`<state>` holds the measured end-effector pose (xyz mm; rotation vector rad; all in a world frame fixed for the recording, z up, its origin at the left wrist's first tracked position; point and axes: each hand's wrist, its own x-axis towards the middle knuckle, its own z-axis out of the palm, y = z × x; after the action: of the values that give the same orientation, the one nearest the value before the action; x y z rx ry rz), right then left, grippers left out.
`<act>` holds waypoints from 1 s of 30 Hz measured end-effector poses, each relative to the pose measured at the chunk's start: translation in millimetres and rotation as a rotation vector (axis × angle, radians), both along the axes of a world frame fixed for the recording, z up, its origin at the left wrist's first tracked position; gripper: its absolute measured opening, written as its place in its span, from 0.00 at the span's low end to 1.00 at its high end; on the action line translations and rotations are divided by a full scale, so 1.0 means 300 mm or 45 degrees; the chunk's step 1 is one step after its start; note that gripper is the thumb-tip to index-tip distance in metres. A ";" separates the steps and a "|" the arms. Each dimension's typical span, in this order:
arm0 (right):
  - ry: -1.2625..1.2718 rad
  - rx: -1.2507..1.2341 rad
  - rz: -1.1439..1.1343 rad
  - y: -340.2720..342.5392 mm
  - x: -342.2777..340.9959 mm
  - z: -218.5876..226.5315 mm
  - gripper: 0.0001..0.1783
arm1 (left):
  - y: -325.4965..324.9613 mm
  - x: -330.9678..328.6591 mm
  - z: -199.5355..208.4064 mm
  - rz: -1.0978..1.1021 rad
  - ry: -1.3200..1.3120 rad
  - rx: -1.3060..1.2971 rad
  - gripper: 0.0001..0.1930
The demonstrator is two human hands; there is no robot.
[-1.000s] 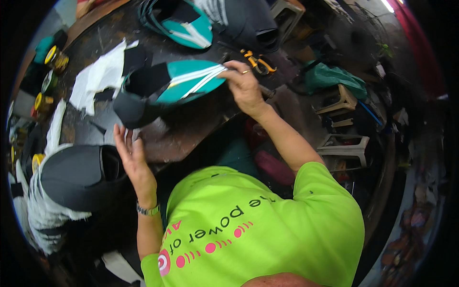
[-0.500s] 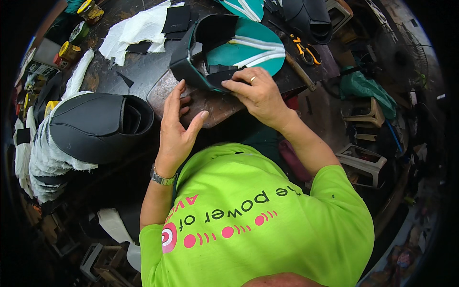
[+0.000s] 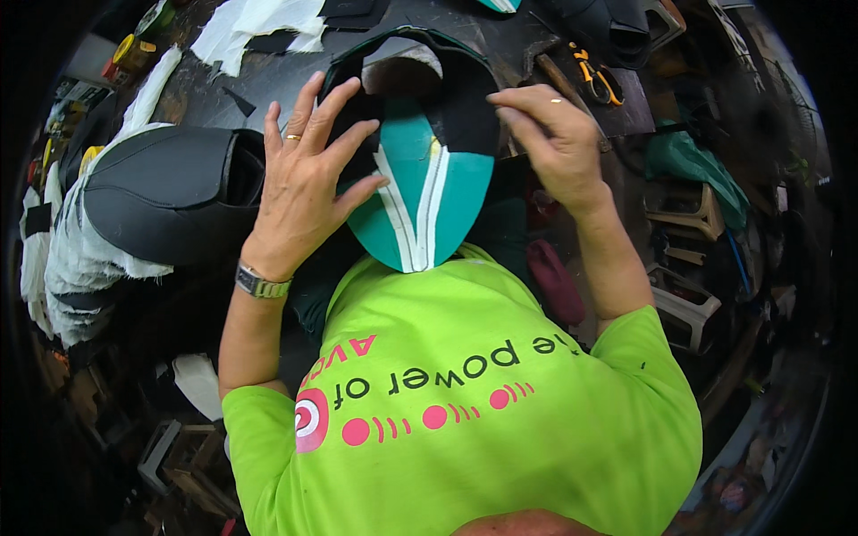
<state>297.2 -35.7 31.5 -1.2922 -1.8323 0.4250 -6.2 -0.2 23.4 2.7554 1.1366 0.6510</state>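
A shoe upper (image 3: 420, 201) sits before me at the table's near edge. Its teal lining narrows toward my body, and two white tape strips (image 3: 433, 192) form a V on it. Black side walls curve up around an opening at the far end. My left hand (image 3: 308, 161), fingers spread, has its fingertips and thumb along the upper's left side. At the right wall, my right hand (image 3: 554, 143) pinches the black edge between thumb and forefinger. Its other fingers are curled.
A finished-looking black upper (image 3: 161, 196) rests on a white cloth bundle (image 3: 107, 272) at left. Hammer (image 3: 559, 80) and orange-handled pliers (image 3: 594, 71) lie at right. White cloth (image 3: 255, 27) lies farther back. Stools (image 3: 688, 214) and a green bag (image 3: 693, 165) stand off to the right.
The upper has turned so its teal tip, which pointed right, now points at me. My left hand has moved up onto its left side; my right hand has shifted rightward and up.
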 end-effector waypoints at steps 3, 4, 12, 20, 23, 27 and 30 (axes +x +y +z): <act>0.144 -0.062 -0.068 -0.037 0.035 -0.032 0.13 | -0.014 -0.063 0.039 -0.037 0.014 -0.122 0.32; 0.210 -0.088 -0.083 -0.050 0.030 -0.048 0.16 | -0.016 -0.077 0.049 -0.041 -0.009 -0.155 0.33; 0.631 -0.575 -0.067 -0.122 -0.006 -0.118 0.37 | -0.013 -0.147 0.086 0.019 0.228 -0.004 0.27; 0.850 -0.789 0.031 -0.101 0.019 -0.092 0.39 | 0.020 -0.103 0.065 -0.178 0.244 0.164 0.13; 0.693 -0.669 0.004 -0.042 0.030 -0.106 0.34 | 0.011 -0.069 0.058 -0.318 0.203 0.152 0.10; 0.070 -0.101 -0.065 0.125 0.006 -0.119 0.32 | -0.050 0.067 0.040 -0.576 0.097 0.136 0.07; -0.084 0.011 -0.007 0.249 -0.086 -0.118 0.28 | -0.116 0.223 0.039 -0.570 0.234 0.125 0.06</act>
<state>271.5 39.1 -3.8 -1.3188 -1.8832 0.3748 60.6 -34.9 35.2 3.0489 0.4827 0.4130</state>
